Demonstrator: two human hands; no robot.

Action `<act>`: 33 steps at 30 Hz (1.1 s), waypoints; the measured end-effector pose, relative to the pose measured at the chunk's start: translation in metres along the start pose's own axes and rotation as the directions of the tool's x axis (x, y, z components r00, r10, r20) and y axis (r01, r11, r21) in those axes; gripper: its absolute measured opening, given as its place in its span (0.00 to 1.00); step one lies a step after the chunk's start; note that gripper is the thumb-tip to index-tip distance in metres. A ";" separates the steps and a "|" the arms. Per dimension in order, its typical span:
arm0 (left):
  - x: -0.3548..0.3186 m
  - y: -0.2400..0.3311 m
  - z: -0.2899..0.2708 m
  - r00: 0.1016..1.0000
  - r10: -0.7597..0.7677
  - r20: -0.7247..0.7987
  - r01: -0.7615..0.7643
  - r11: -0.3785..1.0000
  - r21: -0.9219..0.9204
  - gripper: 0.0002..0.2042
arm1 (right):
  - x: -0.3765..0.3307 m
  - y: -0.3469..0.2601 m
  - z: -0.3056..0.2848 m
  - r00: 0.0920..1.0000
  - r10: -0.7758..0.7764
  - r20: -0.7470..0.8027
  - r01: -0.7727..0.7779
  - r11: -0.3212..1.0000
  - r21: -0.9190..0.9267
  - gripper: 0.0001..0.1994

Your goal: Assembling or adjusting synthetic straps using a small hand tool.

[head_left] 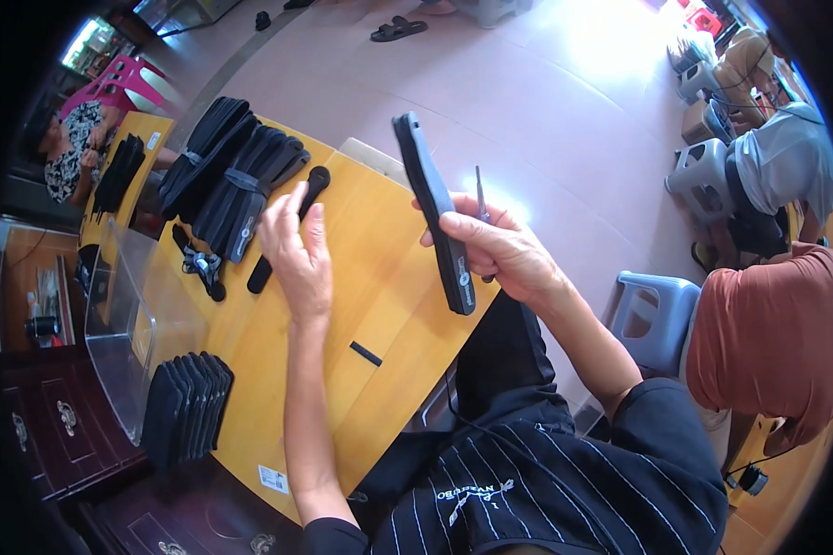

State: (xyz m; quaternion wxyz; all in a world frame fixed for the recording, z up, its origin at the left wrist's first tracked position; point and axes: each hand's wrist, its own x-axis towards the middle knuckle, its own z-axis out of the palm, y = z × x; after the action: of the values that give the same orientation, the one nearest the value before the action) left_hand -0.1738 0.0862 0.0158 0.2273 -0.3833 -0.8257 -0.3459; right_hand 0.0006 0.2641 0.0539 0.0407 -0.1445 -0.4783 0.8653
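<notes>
My right hand [504,245] is closed on a long black padded strap [435,208] with a small pale print near its lower end. A thin pointed metal tool [480,196] is also in that hand, tucked between the fingers; its exact kind is unclear. My left hand [298,254] has its fingers apart and holds nothing I can see. Behind it, partly covered, a single black strap with a rounded end [316,185] lies on the yellow wooden table [379,268]. Whether the fingers touch that strap cannot be told. A short black strip [366,353] lies nearer to me.
Bundled black straps [250,185] and a small black-and-silver bunch [202,264] lie at the far left. Black pouch-like pieces [190,402] stand in a row beside a clear plastic panel [125,324]. Grey stools [655,310] and seated people are to the right.
</notes>
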 end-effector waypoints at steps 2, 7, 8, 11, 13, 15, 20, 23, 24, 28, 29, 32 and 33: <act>-0.001 0.048 -0.015 0.922 -0.291 0.253 0.386 0.715 -0.583 0.21 | -0.002 0.002 0.014 0.998 -0.011 -0.054 -0.002 0.974 -0.225 0.16; -0.006 0.094 -0.047 0.799 -0.364 0.478 0.517 0.009 -0.856 0.26 | -0.010 0.021 0.053 0.843 -0.481 0.240 0.457 0.407 -0.791 0.15; -0.009 0.094 -0.051 0.799 -0.372 0.472 0.512 0.010 -0.859 0.26 | -0.015 0.024 0.057 0.844 -0.476 0.248 0.462 0.407 -0.788 0.15; -0.025 0.089 -0.057 0.805 -0.340 0.486 0.483 -0.100 -0.870 0.22 | -0.029 0.022 0.061 0.966 -0.191 0.172 0.253 0.586 -0.770 0.14; -0.034 0.084 -0.064 0.824 -0.275 0.495 0.475 -0.142 -0.869 0.21 | -0.036 0.028 0.058 0.984 0.085 0.159 -0.009 0.903 -0.429 0.15; -0.042 0.090 -0.077 0.813 -0.229 0.535 0.504 -0.182 -0.844 0.17 | -0.044 0.045 0.059 0.916 0.285 0.284 -0.337 0.929 0.153 0.17; -0.064 0.102 -0.084 0.881 -0.326 0.343 0.392 0.097 -0.915 0.15 | -0.062 0.064 0.058 0.754 0.280 0.594 -0.638 0.525 0.563 0.20; -0.084 0.094 -0.084 0.950 -0.106 0.292 0.239 -0.354 -0.904 0.17 | -0.086 0.075 0.083 0.683 0.286 0.672 -0.695 0.540 0.475 0.20; -0.086 0.091 -0.084 0.957 -0.065 0.283 0.216 -0.494 -0.842 0.19 | -0.087 0.079 0.089 0.659 0.297 0.691 -0.707 0.557 0.435 0.20; -0.090 0.092 -0.095 0.801 -0.462 0.382 0.386 -0.090 -0.918 0.31 | -0.068 0.073 0.088 0.905 0.308 0.292 -0.352 0.929 0.113 0.16; -0.090 0.094 -0.098 0.779 -0.465 0.420 0.420 -0.111 -0.901 0.31 | -0.067 0.065 0.084 0.913 0.293 0.284 -0.296 0.955 -0.033 0.16; -0.097 0.097 -0.103 0.742 -0.460 0.488 0.471 -0.162 -0.867 0.28 | -0.061 0.058 0.082 0.959 0.083 0.272 0.107 0.782 -0.615 0.17; -0.101 0.097 -0.105 0.732 -0.440 0.520 0.489 -0.193 -0.851 0.26 | -0.059 0.062 0.084 0.956 0.093 0.277 0.101 0.783 -0.614 0.17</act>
State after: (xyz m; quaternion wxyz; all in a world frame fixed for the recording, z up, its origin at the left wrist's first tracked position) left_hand -0.0253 0.0054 0.0585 -0.2575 -0.1021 -0.4334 -0.8575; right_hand 0.0371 0.1496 0.0563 -0.0785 -0.0196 -0.7374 0.6706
